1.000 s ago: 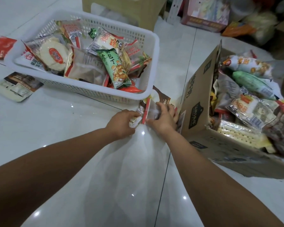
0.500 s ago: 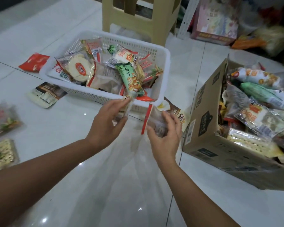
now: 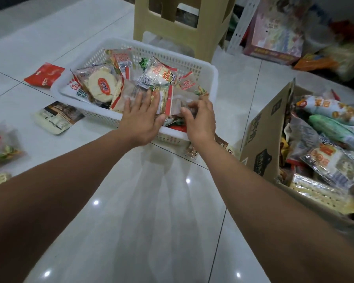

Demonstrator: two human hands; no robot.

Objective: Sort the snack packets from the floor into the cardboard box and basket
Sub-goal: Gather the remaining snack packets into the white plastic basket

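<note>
Snack packet of clear film w/ a red side strip (image 3: 169,101) is over the near-right corner of the white perforated plastic basket (image 3: 192,64) at 12 o'clock. My right hand (image 3: 200,119) has its fingers curled round it. The left hand (image 3: 140,117) lies flat on the pile, fingers straight and spread. Step: dropping it in, I'd judge. Whether the left pins a 2nd pouch I can't tell, too blurred. Next: let go, then reach to 9–10 o'clock for the red foil packet (image 3: 44,75) and the brown-and-cream packet (image 3: 57,117) on the floor. Brown cardboard box (image 3: 262,139) sits at 3 o'clock.
</note>
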